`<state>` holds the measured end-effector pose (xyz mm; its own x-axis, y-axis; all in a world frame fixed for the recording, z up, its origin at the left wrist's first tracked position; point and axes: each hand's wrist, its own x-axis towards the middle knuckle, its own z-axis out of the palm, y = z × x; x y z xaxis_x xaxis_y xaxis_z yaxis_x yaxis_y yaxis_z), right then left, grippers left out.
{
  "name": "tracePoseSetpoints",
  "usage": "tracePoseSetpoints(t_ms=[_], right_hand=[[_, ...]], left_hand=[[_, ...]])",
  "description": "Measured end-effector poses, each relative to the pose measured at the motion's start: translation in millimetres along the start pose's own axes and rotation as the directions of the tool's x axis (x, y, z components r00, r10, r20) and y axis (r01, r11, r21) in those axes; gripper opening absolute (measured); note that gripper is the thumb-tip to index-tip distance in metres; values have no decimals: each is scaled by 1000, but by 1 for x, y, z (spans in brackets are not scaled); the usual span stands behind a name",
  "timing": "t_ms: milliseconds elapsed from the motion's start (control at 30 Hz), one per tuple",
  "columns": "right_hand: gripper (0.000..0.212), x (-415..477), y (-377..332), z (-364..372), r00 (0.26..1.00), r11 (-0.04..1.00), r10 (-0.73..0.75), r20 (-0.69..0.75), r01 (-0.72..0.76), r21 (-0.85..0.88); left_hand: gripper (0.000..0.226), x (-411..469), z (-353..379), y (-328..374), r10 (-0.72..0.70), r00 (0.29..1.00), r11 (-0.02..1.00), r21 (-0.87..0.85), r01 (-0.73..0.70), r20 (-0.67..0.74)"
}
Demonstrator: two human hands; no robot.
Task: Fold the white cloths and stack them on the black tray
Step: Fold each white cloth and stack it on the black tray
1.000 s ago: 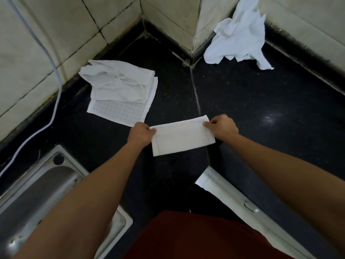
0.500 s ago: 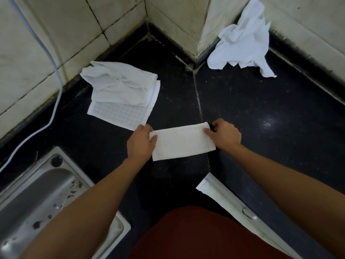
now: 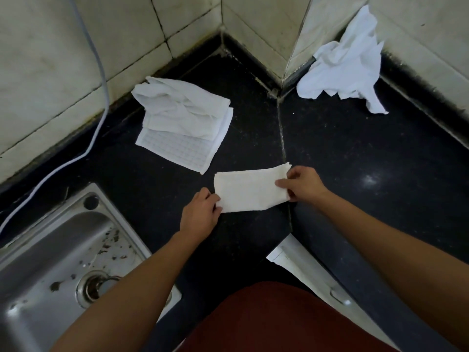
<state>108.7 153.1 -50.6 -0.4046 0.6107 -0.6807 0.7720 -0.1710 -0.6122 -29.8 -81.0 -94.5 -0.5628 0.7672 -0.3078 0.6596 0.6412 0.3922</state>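
White waffle-textured cloth strip [image 3: 250, 191] now lies flat on the black stone counter [image 3: 355, 153]. Since 1 second ago my left hand [image 3: 200, 214] has slid down to pinch its near-left corner, and my right hand [image 3: 302, 184] pinches the right end, ready, I judge, for the next fold.

- The left hand [image 3: 200, 217] and right hand [image 3: 302, 184] are bare.
- Both forearms are bare up to the frame's edge.
- A plain dark red garment [image 3: 279, 321] covers the torso.
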Motion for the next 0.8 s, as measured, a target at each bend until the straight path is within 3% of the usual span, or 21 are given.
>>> tracePoseSetpoints(t_ms=[233, 400, 533, 600, 700, 800], right_hand=[[24, -11, -45, 91, 972, 982, -87, 218, 121, -147], [21, 3, -48, 130, 975, 933, -81, 206, 147, -329], [37, 1, -45, 142, 966, 886, -119, 228, 207, -415], [40, -2, -44, 144, 953, 872, -136, 270, 244, -424], [22, -5, -44, 135, 934, 915, -125, 336, 239, -324], [13, 3, -38, 110, 939, 899, -270, 213, 325, -293]], left_hand=[[24, -31, -16, -33, -176, 981, 984, -52, 172, -77], [23, -50, -25, -46, -290, 955, 956, -64, 286, -67], [23, -60, -24, -51, -325, 943, 943, -97, 318, -65], [23, -61, -22, -49, -330, 941, 940, -109, 322, -67], [23, -53, -21, -40, -305, 950, 947, -128, 294, -67], [18, -37, -22, -21, -298, 953, 939, -195, 282, -57]])
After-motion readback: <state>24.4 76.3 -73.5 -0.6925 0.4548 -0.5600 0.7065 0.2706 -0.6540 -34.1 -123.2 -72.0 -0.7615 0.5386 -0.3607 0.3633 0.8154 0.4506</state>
